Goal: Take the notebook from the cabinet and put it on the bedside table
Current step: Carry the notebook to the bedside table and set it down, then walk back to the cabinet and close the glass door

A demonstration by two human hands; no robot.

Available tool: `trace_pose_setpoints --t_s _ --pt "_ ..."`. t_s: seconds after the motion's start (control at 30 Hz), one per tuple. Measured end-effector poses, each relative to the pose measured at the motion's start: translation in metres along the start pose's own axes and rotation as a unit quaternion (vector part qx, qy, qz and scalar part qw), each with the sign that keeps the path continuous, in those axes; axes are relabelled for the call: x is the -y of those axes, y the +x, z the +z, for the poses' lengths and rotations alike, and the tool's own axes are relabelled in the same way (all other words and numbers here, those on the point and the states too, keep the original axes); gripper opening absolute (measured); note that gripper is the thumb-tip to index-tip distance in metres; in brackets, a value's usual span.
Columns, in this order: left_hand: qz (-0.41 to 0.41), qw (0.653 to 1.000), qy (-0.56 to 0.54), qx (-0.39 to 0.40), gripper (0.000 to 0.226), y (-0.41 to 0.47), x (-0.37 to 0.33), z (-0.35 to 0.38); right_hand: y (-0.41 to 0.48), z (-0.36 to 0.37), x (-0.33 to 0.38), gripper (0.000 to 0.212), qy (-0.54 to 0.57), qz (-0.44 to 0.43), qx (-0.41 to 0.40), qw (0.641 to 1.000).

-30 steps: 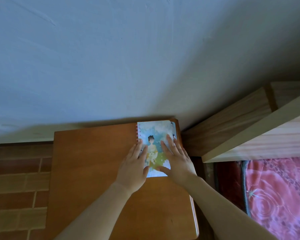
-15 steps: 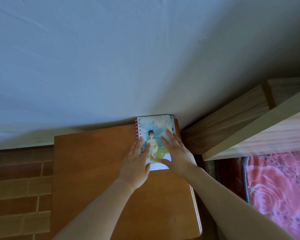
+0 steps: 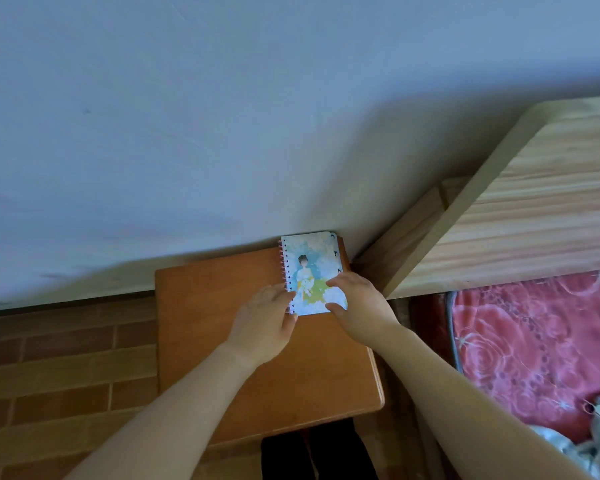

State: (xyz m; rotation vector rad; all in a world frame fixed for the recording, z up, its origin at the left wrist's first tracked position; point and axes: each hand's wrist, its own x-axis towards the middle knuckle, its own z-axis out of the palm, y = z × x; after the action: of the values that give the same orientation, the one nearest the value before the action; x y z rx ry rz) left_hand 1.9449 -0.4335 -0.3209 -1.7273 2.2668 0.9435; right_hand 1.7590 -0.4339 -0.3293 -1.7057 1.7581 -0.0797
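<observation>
The spiral notebook (image 3: 309, 263), with a blue and green illustrated cover, lies flat on the brown wooden bedside table (image 3: 219, 317). It sits at the table's far right corner, its top edge against the wall. My left hand (image 3: 264, 323) rests at the notebook's lower left, fingertips touching the spiral edge. My right hand (image 3: 361, 306) lies over the lower right corner, fingers curled on the cover and thumb at the near edge. Neither hand lifts it.
A light wooden bed frame (image 3: 534, 220) stands right beside the table, with a red patterned blanket (image 3: 534, 341) below it. The pale blue wall (image 3: 222, 133) backs the table. Brick-patterned floor (image 3: 66, 358) lies to the left.
The notebook has slid a little farther toward the wall. Both hands have drawn back from flat on the cover to its near end, fingers now curled.
</observation>
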Motion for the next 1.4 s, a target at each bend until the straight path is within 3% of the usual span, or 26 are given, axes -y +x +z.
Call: trace_pose_setpoints --t_s 0.47,0.8,1.2,1.4 --pt "0.043 0.979 -0.101 -0.173 0.036 -0.153 -0.056 -0.134 -0.152 -0.107 0.122 0.034 0.033 -0.067 -0.062 0.995" --pt "0.046 0.971 -0.106 -0.21 0.043 -0.251 -0.082 -0.163 -0.226 -0.17 0.166 0.031 0.0 -0.195 -0.061 0.979" --pt "-0.059 0.94 -0.152 -0.3 0.048 -0.295 -0.109 -0.154 -0.217 -0.2 0.175 0.047 -0.067 -0.304 0.016 0.95" --pt "-0.141 0.912 -0.187 -0.337 0.052 -0.307 -0.125 -0.133 -0.221 -0.202 0.177 0.062 -0.086 -0.368 0.014 0.926"
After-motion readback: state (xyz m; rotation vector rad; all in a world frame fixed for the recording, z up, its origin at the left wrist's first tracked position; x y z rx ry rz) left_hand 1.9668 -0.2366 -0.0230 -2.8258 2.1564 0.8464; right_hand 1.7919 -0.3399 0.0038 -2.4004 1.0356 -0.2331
